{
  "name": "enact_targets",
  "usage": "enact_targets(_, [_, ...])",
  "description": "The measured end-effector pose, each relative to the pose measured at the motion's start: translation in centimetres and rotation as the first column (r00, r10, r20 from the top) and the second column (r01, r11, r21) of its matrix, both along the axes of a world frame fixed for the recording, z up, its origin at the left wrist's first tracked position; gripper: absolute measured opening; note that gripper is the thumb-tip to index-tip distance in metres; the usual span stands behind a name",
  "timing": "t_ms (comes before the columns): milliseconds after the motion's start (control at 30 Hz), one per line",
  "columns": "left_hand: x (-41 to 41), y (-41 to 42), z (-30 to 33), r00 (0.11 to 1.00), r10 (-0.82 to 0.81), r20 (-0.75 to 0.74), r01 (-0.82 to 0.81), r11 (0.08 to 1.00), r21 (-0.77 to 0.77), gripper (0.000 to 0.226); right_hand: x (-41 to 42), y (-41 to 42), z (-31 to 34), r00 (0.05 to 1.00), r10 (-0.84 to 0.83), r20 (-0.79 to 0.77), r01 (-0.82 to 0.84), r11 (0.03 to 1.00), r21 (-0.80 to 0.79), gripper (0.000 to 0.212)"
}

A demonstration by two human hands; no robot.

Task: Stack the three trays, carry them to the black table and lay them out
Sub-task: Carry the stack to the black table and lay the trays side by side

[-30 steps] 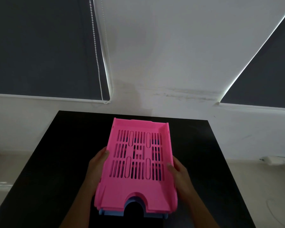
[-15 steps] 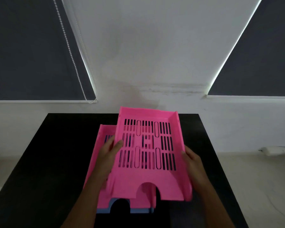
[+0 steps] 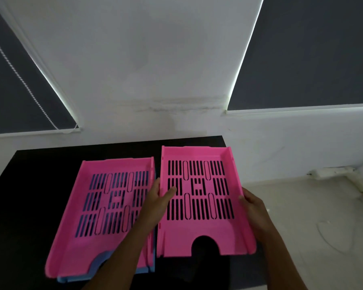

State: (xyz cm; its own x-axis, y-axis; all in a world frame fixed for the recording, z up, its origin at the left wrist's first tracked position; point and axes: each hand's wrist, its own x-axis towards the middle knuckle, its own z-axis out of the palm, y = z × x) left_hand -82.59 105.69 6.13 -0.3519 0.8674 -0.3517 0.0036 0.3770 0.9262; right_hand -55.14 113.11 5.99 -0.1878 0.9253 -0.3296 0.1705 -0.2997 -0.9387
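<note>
While both hands grip it, the right pink tray (image 3: 199,231) nearly reaches the black table (image 3: 29,185) edge.

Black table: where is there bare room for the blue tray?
Bare black table lies left of the stacked pink tray over the blue tray. The right side is crowded: both hands hold the other pink tray at the table's right edge.

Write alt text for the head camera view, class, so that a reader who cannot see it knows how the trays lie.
Both hands, left hand and right hand, hold a pink slotted tray by its sides at the right of a black table. Beside it on the left, a second pink tray rests on a blue tray. Behind are a white wall and dark window blinds.
</note>
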Motion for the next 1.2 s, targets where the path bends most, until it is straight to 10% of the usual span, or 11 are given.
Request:
enact_targets(733, [2.7,1.7,-4.0,0.995,0.036,-0.096,-0.062,0.958,-0.281,0.076,0.1,2.9,-4.5,0.983,0.075,0.169,-0.064,0.995,-0.072,0.033])
enact_targets(1033, [1.1,0.5,-3.8,0.994,0.056,-0.099,-0.071,0.985,-0.159,0.058,-3.0,2.1,-4.5,0.962,-0.124,0.244,0.09,0.985,0.146,0.019])
enact_targets(1200, [-1.0,-0.4,-2.6,0.995,0.094,0.018,-0.093,0.996,-0.009,0.047,-8.4,0.5,-3.3,0.974,-0.115,0.193,0.088,0.986,0.144,0.045])
